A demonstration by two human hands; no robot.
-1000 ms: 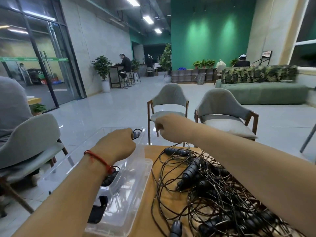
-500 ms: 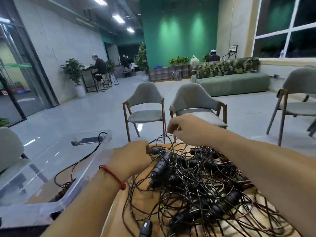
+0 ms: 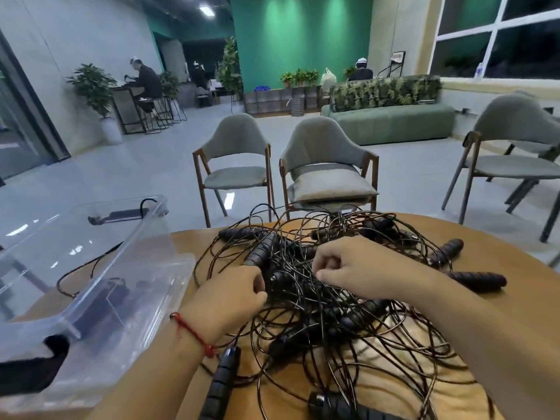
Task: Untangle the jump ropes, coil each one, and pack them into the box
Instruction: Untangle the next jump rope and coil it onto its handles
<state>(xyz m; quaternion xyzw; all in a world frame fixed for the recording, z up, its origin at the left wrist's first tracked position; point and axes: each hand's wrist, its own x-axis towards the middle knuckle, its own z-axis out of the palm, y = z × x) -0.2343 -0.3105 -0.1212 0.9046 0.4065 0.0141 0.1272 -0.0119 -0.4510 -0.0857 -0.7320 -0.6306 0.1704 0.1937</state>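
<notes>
Little is packed yet, I judge: one cord [image 3: 75,275] lies in the clear plastic box [image 3: 145,247] at left, while the jump ropes [image 3: 333,316] sit in a dense black tangle of thin cords and ribbed handles on the round wooden table [image 3: 500,241], where the left hand [image 3: 233,295] and right hand [image 3: 360,268] each pinch strands.

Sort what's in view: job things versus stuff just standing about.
Job: tangled jump ropes, clear box, rope handle already inside it, left hand, right hand.

Just about: wooden table, grey chair, cushioned chair, green sofa, potted plant.
</notes>
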